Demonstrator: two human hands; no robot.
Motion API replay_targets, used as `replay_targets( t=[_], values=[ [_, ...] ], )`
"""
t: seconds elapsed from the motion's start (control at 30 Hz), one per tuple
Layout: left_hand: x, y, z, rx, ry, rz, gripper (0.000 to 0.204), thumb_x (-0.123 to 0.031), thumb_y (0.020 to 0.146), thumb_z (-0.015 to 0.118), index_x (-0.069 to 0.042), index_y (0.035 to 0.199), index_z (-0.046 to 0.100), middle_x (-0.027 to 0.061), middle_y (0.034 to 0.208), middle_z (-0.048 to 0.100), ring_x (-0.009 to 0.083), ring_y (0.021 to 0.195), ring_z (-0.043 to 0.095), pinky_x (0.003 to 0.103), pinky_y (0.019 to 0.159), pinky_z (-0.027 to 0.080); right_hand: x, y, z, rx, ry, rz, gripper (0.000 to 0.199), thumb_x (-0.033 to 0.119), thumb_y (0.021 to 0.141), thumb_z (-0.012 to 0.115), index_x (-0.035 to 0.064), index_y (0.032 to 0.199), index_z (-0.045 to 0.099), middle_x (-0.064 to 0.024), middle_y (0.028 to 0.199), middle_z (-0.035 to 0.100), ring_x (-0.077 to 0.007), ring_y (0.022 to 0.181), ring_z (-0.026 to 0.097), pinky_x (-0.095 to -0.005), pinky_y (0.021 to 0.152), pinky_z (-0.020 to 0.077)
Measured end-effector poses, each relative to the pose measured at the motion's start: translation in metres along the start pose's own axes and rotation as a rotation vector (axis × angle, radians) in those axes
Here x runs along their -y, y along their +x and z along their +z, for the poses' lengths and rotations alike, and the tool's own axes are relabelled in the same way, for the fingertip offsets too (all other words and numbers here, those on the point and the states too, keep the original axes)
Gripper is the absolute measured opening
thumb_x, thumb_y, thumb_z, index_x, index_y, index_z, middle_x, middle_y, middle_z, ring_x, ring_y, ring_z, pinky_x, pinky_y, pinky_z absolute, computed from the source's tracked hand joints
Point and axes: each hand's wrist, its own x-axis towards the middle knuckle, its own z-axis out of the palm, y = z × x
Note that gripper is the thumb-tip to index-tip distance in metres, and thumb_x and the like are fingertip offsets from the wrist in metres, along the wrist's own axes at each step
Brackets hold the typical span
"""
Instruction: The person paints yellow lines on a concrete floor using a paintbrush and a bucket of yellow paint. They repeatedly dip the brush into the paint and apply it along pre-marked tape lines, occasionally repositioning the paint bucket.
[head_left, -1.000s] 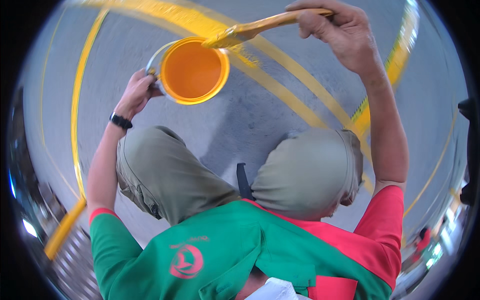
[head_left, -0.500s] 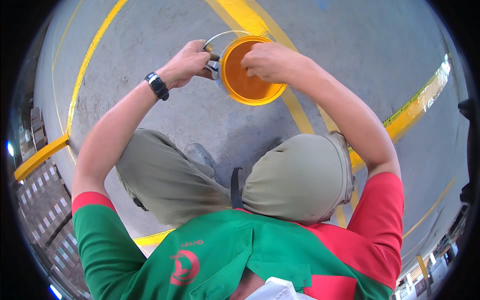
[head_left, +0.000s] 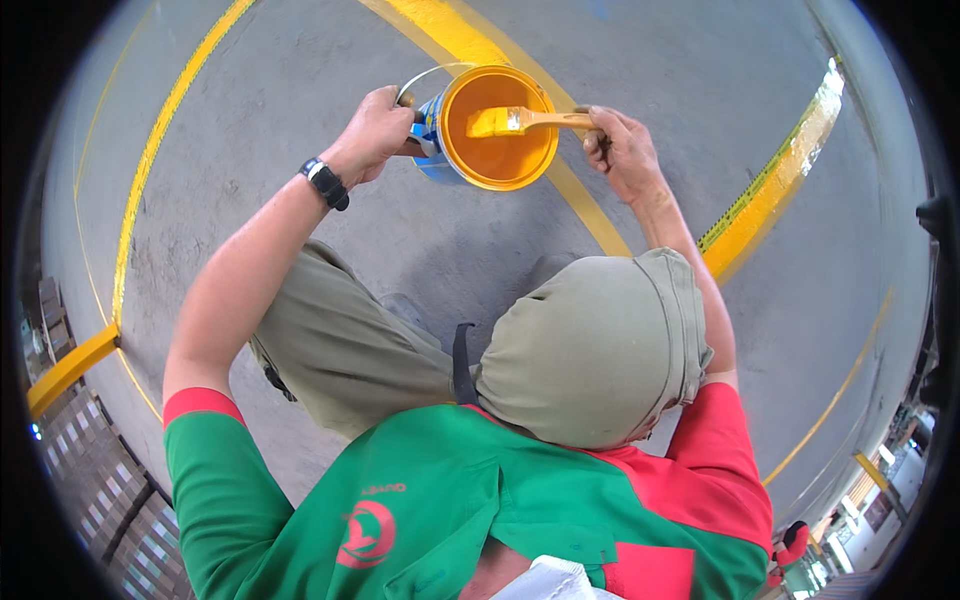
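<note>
Lead: State the surroundings.

Inspector: Grey floor [head_left: 230,140], with a broad yellow stripe [head_left: 455,35] running beyond the left hand [head_left: 375,135] and behind the bucket [head_left: 507,184].

Lead: Where is the bucket?

Inspector: Just right of the left hand, left of the right hand [head_left: 625,155], its mouth open to view; presumably placed between them so the brush [head_left: 555,119] can reach inside.

Lead: Condition of the left hand?

Inspector: Closed on the wire handle [head_left: 425,74] at the bucket's side, a grip that appears to steady it and keep the rim clear. A grey piece [head_left: 425,147] below those fingers cannot be identified.

Lead: And the right?

Inspector: Clamped on the brush's wooden end. The yellow-coated bristles [head_left: 493,122] lie across the bucket's mouth, left of that hand; the far grip likely keeps the fingers clean.
</note>
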Motion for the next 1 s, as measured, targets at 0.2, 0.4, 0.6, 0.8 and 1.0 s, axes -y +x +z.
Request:
replay_targets(
  t=[0.2, 0.4, 0.6, 0.8, 1.0],
  values=[
    [0.007, 0.008, 0.000, -0.008, -0.016, 0.006, 0.018, 0.001, 0.096, 0.040, 0.009, 0.110, 0.047, 0.0181, 0.106, 0.055, 0.0242, 0.089, 0.069, 0.043, 0.085, 0.064, -0.030, -0.003, -0.003, -0.202, 0.065, -0.021, 0.047, 0.044, 0.096, 0.067, -0.0029, 0.106, 0.065, -0.0036, 0.067, 0.060, -0.0090, 0.052, 0.051, -0.0214, 0.044, 0.0402],
    [0.017, 0.014, -0.005, -0.035, -0.007, -0.033, 0.016, 0.002, 0.095, 0.043, 0.008, 0.109, 0.047, 0.0169, 0.105, 0.055, 0.0224, 0.090, 0.068, 0.042, 0.081, 0.065, -0.047, 0.013, -0.010, -0.203, 0.156, 0.044, 0.047, 0.043, 0.095, 0.068, -0.0032, 0.100, 0.065, -0.0055, 0.070, 0.063, -0.0097, 0.056, 0.055, -0.0225, 0.047, 0.0436],
    [0.018, 0.013, -0.005, -0.091, -0.051, -0.086, 0.019, 0.001, 0.095, 0.042, 0.009, 0.112, 0.047, 0.0180, 0.107, 0.056, 0.0243, 0.092, 0.068, 0.040, 0.080, 0.064, -0.049, 0.012, -0.034, 0.092, 0.149, -0.004, 0.032, 0.023, 0.100, 0.065, -0.0044, 0.116, 0.065, -0.0078, 0.083, 0.067, -0.0100, 0.069, 0.059, -0.0225, 0.059, 0.0491],
    [0.027, 0.023, -0.006, -0.126, -0.120, -0.125, 0.026, 0.001, 0.097, 0.040, 0.011, 0.121, 0.043, 0.0237, 0.119, 0.055, 0.0274, 0.092, 0.069, 0.041, 0.083, 0.063, -0.049, 0.003, -0.047, 0.195, -0.194, -0.277, 0.030, 0.008, 0.098, 0.066, -0.0036, 0.125, 0.064, -0.0121, 0.099, 0.071, -0.0111, 0.076, 0.061, -0.0229, 0.068, 0.0525],
    [0.037, 0.033, -0.012, -0.124, -0.185, -0.169, 0.025, 0.001, 0.097, 0.039, 0.007, 0.121, 0.043, 0.0229, 0.118, 0.057, 0.0291, 0.094, 0.070, 0.047, 0.089, 0.062, -0.061, 0.006, -0.047, 0.152, -0.044, -0.289, 0.028, 0.008, 0.098, 0.066, -0.0031, 0.123, 0.066, -0.0108, 0.097, 0.071, -0.0109, 0.076, 0.061, -0.0230, 0.068, 0.0527]
  ],
)
